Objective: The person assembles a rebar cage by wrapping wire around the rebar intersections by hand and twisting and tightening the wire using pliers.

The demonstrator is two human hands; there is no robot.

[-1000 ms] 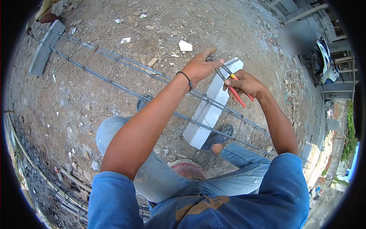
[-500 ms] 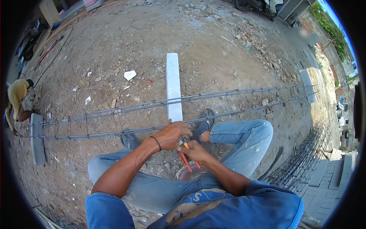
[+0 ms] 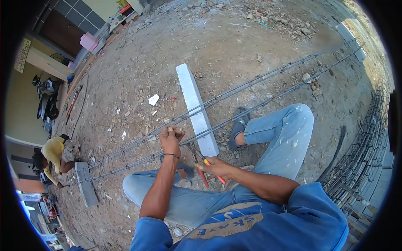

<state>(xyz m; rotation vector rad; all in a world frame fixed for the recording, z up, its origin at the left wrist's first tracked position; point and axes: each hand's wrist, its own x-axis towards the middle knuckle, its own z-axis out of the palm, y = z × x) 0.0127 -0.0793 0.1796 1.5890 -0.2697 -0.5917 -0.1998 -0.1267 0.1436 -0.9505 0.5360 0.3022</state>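
Note:
A long rebar cage [image 3: 234, 93] of thin bars and stirrups runs slantwise in front of me. It passes over a pale concrete block [image 3: 193, 93] on the ground. My left hand [image 3: 171, 140] is at the cage between its upper and lower bars, left of the block. Its fingers are bunched together, and what they pinch is too small to make out. In my right hand [image 3: 215, 168] is a pair of pincers [image 3: 201, 165] with red and yellow handles. The handles are spread apart, and the head points up toward the lower bars, close to my left hand.
Another person [image 3: 56, 152] in a yellow top bends over the cage's left end, near a grey block [image 3: 86, 184]. Stacked rebar cages [image 3: 360, 159] lie at the right. Rubble covers the ground, and a motorbike [image 3: 49, 98] stands at the left.
My left hand has moved away from the pincers, up and left to the cage. The pincers stay in my right hand with their handles wider apart. The view has tilted and turned left.

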